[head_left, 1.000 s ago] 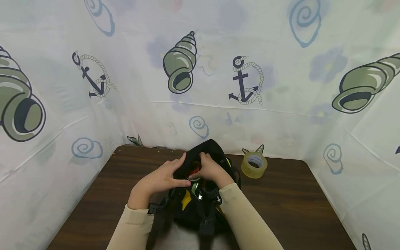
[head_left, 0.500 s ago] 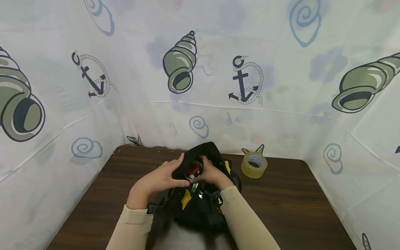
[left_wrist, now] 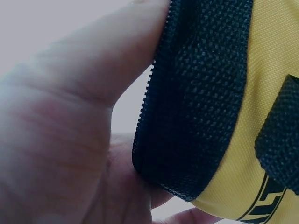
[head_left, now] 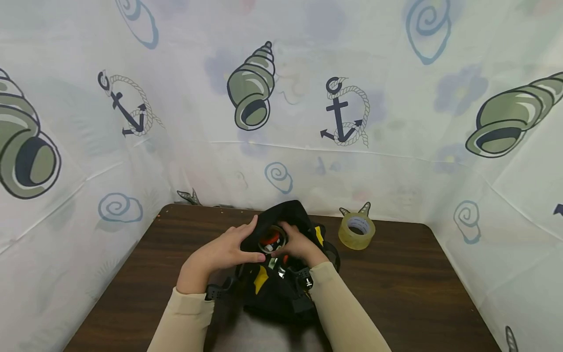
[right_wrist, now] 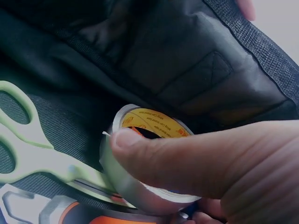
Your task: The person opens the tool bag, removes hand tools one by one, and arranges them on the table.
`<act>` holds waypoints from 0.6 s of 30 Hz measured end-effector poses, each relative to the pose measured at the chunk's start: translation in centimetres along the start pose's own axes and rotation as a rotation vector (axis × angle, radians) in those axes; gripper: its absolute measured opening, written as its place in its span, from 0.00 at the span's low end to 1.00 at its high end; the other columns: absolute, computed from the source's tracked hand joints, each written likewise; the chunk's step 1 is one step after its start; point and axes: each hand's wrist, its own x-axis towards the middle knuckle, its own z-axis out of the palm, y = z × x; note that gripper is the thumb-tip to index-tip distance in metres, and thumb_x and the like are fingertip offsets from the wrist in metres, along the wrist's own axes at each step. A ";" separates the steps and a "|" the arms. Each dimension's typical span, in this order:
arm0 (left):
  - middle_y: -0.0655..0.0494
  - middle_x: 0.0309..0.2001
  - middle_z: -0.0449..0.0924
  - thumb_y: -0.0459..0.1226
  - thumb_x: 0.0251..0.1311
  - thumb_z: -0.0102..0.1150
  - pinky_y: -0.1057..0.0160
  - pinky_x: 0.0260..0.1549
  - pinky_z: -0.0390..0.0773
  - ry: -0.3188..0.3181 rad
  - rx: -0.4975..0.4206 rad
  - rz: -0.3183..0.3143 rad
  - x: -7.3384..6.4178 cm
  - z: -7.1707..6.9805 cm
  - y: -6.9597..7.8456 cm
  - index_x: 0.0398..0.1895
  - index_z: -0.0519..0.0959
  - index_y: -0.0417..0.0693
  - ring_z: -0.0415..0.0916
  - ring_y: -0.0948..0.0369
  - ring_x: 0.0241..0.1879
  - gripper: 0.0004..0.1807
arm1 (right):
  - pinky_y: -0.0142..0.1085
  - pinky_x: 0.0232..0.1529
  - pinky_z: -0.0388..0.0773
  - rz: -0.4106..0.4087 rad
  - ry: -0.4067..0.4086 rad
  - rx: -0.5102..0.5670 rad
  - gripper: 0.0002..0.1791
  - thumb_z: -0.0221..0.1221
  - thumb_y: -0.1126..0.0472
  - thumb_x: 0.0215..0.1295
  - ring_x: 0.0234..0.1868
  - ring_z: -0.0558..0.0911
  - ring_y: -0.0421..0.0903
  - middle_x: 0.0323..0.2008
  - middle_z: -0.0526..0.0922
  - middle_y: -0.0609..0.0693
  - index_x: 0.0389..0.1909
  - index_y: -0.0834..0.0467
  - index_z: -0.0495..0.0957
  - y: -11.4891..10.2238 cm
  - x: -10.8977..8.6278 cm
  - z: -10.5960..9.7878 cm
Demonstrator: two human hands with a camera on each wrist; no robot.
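Note:
A black and yellow zippered tool bag (head_left: 274,300) stands with its mouth spread on the table. My left hand (head_left: 215,254) holds the bag's left rim; in the left wrist view, the zipper edge (left_wrist: 149,102) lies between thumb and fingers. Inside the bag, my right hand (head_left: 301,247) grips a silvery roll of tape (right_wrist: 128,179) with a yellow printed core. Its thumb presses on the roll's rim, while the other fingers are mostly hidden. Beside the roll lie green-handled scissors (right_wrist: 51,161) and a grey, black and orange tool (right_wrist: 84,214), partly cut off.
A yellowish clear roll of packing tape (head_left: 357,238) stands on the brown wooden table (head_left: 404,283), to the right of the bag at the back. Patterned cloth (head_left: 299,107) with shells and anchors hangs behind and at both sides.
My right hand has shifted slightly down and the roll of tape shows more clearly in the bag's mouth. The bag's top has sunk a little. My left hand stays on the rim.

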 end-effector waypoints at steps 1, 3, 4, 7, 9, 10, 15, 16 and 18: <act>0.42 0.88 0.53 0.69 0.65 0.68 0.25 0.77 0.60 0.001 -0.001 0.002 0.0 0.0 0.0 0.92 0.40 0.58 0.48 0.36 0.87 0.65 | 0.67 0.75 0.70 -0.005 0.001 -0.010 0.53 0.81 0.58 0.61 0.76 0.69 0.65 0.82 0.60 0.62 0.84 0.41 0.63 0.0 0.0 0.0; 0.41 0.88 0.53 0.69 0.65 0.68 0.26 0.77 0.61 0.004 -0.001 0.002 0.0 0.0 -0.1 0.92 0.41 0.58 0.49 0.36 0.87 0.65 | 0.66 0.75 0.71 -0.017 0.006 -0.022 0.51 0.80 0.60 0.62 0.74 0.71 0.64 0.80 0.61 0.62 0.83 0.42 0.65 0.1 0.1 0.2; 0.41 0.88 0.53 0.69 0.65 0.68 0.26 0.77 0.61 0.005 -0.002 0.003 0.0 0.0 -0.1 0.92 0.41 0.58 0.49 0.36 0.87 0.64 | 0.65 0.74 0.72 -0.022 0.012 -0.023 0.50 0.80 0.61 0.61 0.73 0.72 0.64 0.79 0.63 0.62 0.82 0.43 0.66 0.1 0.1 0.2; 0.41 0.88 0.53 0.69 0.65 0.68 0.25 0.77 0.60 0.003 -0.007 0.006 0.0 0.1 -0.1 0.92 0.41 0.58 0.49 0.36 0.87 0.64 | 0.63 0.74 0.72 -0.035 0.031 -0.017 0.47 0.80 0.66 0.59 0.70 0.74 0.62 0.74 0.67 0.62 0.77 0.49 0.68 0.2 0.1 0.3; 0.42 0.89 0.52 0.69 0.65 0.68 0.25 0.77 0.59 -0.001 -0.010 -0.001 -0.1 0.2 -0.1 0.92 0.41 0.60 0.47 0.36 0.87 0.64 | 0.62 0.74 0.72 -0.038 0.037 -0.009 0.45 0.80 0.68 0.57 0.69 0.75 0.61 0.71 0.70 0.62 0.73 0.52 0.67 0.2 0.0 0.4; 0.42 0.89 0.51 0.69 0.65 0.67 0.25 0.78 0.59 -0.003 -0.011 -0.007 -0.1 0.2 0.0 0.92 0.40 0.60 0.46 0.36 0.87 0.64 | 0.62 0.74 0.72 -0.039 0.039 -0.001 0.45 0.80 0.70 0.56 0.68 0.75 0.61 0.70 0.71 0.62 0.71 0.53 0.66 0.2 0.0 0.4; 0.44 0.89 0.50 0.70 0.64 0.67 0.24 0.78 0.57 -0.010 -0.021 -0.010 -0.1 0.2 0.3 0.92 0.40 0.62 0.43 0.36 0.88 0.64 | 0.62 0.75 0.72 -0.048 0.038 0.000 0.45 0.79 0.71 0.56 0.69 0.75 0.61 0.70 0.70 0.63 0.72 0.54 0.66 0.3 0.0 0.4; 0.44 0.89 0.50 0.70 0.64 0.67 0.24 0.78 0.57 -0.011 -0.021 -0.012 -0.1 0.2 0.3 0.92 0.40 0.62 0.43 0.36 0.88 0.64 | 0.62 0.74 0.73 -0.052 0.038 -0.008 0.45 0.79 0.71 0.57 0.69 0.75 0.62 0.71 0.70 0.63 0.73 0.54 0.67 0.4 0.0 0.4; 0.44 0.89 0.50 0.70 0.64 0.67 0.24 0.78 0.57 -0.011 -0.018 -0.010 0.0 0.3 0.3 0.92 0.40 0.62 0.43 0.35 0.88 0.64 | 0.62 0.74 0.73 -0.054 0.038 -0.023 0.45 0.79 0.70 0.58 0.69 0.75 0.61 0.71 0.69 0.63 0.75 0.53 0.69 0.6 -0.1 0.4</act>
